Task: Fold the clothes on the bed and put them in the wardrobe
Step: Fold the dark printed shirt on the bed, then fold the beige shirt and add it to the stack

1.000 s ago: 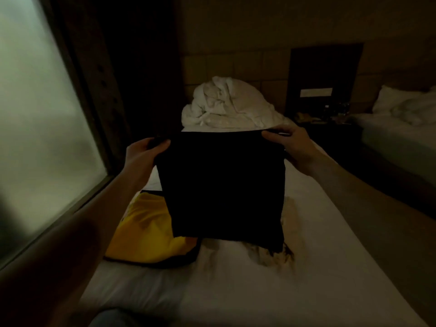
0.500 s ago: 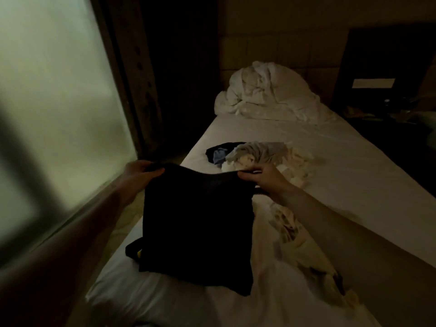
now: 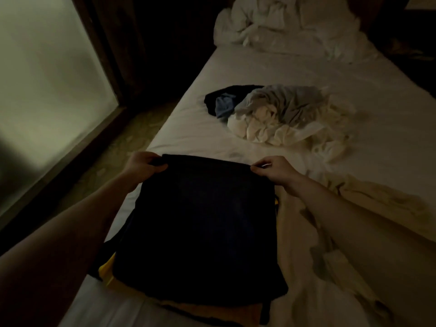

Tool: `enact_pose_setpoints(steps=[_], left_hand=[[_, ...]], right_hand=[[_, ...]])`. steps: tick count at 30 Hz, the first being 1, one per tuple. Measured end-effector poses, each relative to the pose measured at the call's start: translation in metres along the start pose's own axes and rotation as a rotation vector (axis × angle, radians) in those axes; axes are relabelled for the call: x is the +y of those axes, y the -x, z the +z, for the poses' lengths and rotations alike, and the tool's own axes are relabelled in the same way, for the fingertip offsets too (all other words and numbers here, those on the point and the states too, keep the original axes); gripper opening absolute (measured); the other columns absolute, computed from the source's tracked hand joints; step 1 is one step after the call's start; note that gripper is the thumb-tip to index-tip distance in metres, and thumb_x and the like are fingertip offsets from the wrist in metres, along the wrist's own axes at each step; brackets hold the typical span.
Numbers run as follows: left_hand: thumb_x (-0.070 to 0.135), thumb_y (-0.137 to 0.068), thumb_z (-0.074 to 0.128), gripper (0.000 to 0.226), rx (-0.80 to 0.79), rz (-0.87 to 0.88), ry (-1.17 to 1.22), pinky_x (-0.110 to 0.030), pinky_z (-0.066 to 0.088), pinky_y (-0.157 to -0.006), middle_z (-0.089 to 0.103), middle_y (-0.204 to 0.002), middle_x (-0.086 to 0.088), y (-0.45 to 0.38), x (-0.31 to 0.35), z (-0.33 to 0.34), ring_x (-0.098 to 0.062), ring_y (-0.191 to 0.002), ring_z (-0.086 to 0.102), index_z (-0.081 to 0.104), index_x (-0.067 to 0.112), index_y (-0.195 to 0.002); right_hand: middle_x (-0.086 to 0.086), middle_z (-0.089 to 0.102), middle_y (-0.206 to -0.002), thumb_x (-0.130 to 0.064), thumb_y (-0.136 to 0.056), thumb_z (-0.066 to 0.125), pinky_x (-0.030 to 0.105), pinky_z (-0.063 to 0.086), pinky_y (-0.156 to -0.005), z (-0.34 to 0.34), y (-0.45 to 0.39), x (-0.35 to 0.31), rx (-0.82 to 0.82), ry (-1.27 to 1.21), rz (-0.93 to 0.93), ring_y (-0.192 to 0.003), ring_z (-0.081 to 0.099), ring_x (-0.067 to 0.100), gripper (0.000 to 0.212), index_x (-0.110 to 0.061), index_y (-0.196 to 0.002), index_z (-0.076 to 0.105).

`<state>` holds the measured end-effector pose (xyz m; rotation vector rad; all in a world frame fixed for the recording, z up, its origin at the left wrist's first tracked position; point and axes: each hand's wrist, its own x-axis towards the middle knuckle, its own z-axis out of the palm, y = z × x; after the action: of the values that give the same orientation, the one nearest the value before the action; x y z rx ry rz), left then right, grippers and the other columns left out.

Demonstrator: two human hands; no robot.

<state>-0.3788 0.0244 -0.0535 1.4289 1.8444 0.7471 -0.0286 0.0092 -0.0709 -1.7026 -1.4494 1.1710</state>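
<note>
1. Black folded garment lies low-centre on the bed, sitting on a yellow garment whose edge peeks out at 8 o'clock.
2. Left hand grips the far-left corner, fingers curled over the edge. Right hand pinches the far-right corner, thumb and fingertips closed on the cloth.
3. Risk: letting go unevenly. One corner released first could drag the fold open or skew it on the stack.
4. Risk: the stack sits near the bed's left edge, floor at 9 o'clock. A push that way likely slides it off.
5. Cream fabric lies just beside the stack at 3 o'clock, under the right forearm; lifting the pile could snag it.
6. Unfolded pile of clothes at 1 o'clock, well apart, not yet done. Crumpled duvet at 12 o'clock.
7. Light is dim; fold layers in the black cloth cannot be read.
</note>
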Motion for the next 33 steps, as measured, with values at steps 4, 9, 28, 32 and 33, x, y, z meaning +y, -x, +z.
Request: enact_pose_setpoints(steps=[4, 9, 28, 32, 33], left_hand=[[0.01, -0.081, 0.076, 0.032, -0.021, 0.006, 0.015, -0.016, 0.05, -0.064, 0.068, -0.103, -0.013, 0.005, -0.002, -0.003, -0.011, -0.074, 0.061, 0.067, 0.002, -0.111], [0.011, -0.077, 0.08, 0.043, 0.052, 0.175, -0.152, -0.025, 0.043, -0.08, 0.063, -0.118, -0.013, 0.032, 0.035, -0.01, -0.024, -0.101, 0.059, 0.065, 0.005, -0.117], [0.033, -0.086, 0.07, 0.05, -0.634, 0.729, -0.603, -0.027, 0.047, -0.089, 0.059, -0.122, 0.004, 0.263, 0.139, 0.279, -0.014, -0.111, 0.058, 0.054, 0.02, -0.131], [0.011, -0.086, 0.071, 0.012, -0.568, 0.624, -0.227, -0.008, 0.04, -0.064, 0.059, -0.083, 0.006, 0.28, 0.15, 0.286, 0.01, -0.071, 0.056, 0.062, 0.008, -0.095], [0.015, -0.086, 0.072, 0.012, -0.545, 0.574, -0.146, -0.009, 0.039, -0.061, 0.053, -0.073, 0.009, 0.279, 0.156, 0.283, 0.01, -0.061, 0.052, 0.06, 0.01, -0.085]], right_hand=[[0.006, 0.07, -0.095, -0.028, -0.084, 0.075, 0.023, 0.054, -0.073, 0.001, 0.0, 0.01, 0.006, -0.057, -0.007, -0.087, 0.068, 0.016, 0.02, -0.014, -0.097, 0.072], [0.007, 0.069, -0.096, -0.026, -0.09, 0.068, 0.024, 0.053, -0.066, -0.021, 0.03, 0.0, 0.077, -0.101, 0.01, -0.084, 0.066, 0.016, 0.02, -0.009, -0.101, 0.069], [-0.002, 0.054, -0.105, -0.042, -0.079, 0.073, 0.03, 0.041, -0.082, -0.169, 0.254, 0.155, -0.05, 0.724, -0.18, -0.102, 0.052, 0.018, 0.045, -0.021, -0.117, 0.061], [0.007, 0.06, -0.11, -0.023, -0.099, 0.05, 0.029, 0.037, -0.077, -0.172, 0.26, 0.152, 0.069, 0.655, -0.168, -0.102, 0.055, 0.024, 0.017, -0.018, -0.111, 0.061], [0.006, 0.063, -0.107, -0.023, -0.101, 0.046, 0.029, 0.038, -0.073, -0.176, 0.262, 0.149, 0.127, 0.562, -0.156, -0.098, 0.057, 0.024, 0.017, -0.017, -0.106, 0.061]])
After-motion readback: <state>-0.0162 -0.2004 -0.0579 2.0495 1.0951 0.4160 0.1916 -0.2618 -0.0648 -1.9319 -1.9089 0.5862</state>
